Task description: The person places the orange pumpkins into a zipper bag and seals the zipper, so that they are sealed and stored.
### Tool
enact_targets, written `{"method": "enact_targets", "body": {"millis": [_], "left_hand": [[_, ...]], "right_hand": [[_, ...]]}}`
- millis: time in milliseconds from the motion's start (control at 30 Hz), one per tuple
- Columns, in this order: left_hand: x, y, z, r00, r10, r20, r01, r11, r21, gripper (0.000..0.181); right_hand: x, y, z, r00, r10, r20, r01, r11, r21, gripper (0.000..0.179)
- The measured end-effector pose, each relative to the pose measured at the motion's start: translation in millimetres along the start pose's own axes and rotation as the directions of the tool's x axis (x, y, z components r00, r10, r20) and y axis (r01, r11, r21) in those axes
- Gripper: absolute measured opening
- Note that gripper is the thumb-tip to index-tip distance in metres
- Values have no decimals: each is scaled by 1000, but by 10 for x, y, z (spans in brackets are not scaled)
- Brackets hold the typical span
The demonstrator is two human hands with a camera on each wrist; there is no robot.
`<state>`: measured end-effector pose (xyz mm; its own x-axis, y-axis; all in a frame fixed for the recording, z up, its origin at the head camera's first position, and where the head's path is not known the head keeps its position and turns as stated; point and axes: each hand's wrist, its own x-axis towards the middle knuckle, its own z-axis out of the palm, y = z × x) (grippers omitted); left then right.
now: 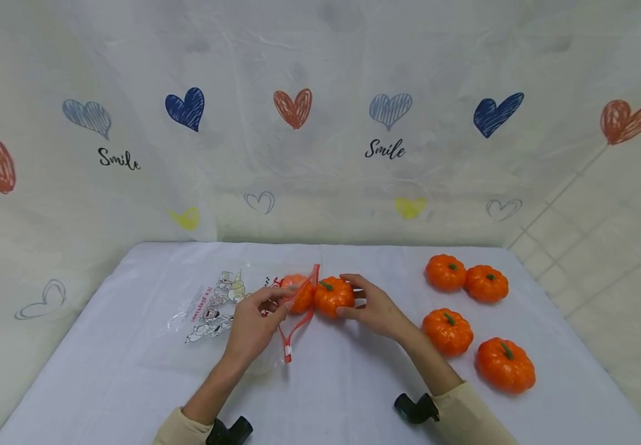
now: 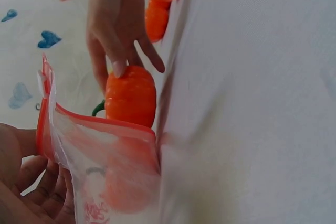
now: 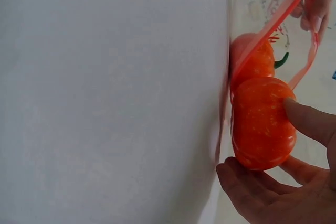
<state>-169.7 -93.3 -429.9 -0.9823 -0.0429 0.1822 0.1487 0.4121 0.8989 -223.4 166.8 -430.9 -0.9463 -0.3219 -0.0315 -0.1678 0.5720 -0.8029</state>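
To the left of the left hand, a clear zip bag [image 1: 214, 315] printed with cartoon characters lies flat on the white tablecloth [image 1: 348, 402], its mouth turned toward the right hand. The left hand [image 1: 256, 324] pinches the bag's upper lip between thumb and fingers, lifting it so that the mouth gapes. Just beyond its fingertips, a small orange pumpkin [image 1: 295, 281] sits inside the bag, right behind the opening. The red zip strip [image 1: 303, 319] runs between the two hands, and its slider [image 1: 288, 353] hangs at the end nearer the person.

Between that strip and the right palm sits a glossy orange pumpkin [image 1: 333, 298] with a green stem, right at the mouth; whether any part of it is already inside, I cannot tell. The right hand [image 1: 376, 309] holds it from the right, thumb on one side and fingers on the other.

Farther right of the right hand are four more orange pumpkins: two [image 1: 445, 272] [image 1: 486, 283] beyond it, side by side, one [image 1: 447, 332] just beside the right forearm, and one [image 1: 505, 366] rightmost and nearer the person.
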Motion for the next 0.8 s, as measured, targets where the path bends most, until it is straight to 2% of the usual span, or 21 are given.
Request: {"method": "enact_targets", "body": {"millis": [300,800], "left_hand": [[-3,4,-10,1000,15,-2,-15,1000,-14,20],[-4,27,-7,1000,9,-20,-9,1000,-27,20]], "right_hand": [[25,-38,52,999,34,13,-33,999,-18,72],[49,-60,108,999,39,-4,-39,998,-39,67]]}}
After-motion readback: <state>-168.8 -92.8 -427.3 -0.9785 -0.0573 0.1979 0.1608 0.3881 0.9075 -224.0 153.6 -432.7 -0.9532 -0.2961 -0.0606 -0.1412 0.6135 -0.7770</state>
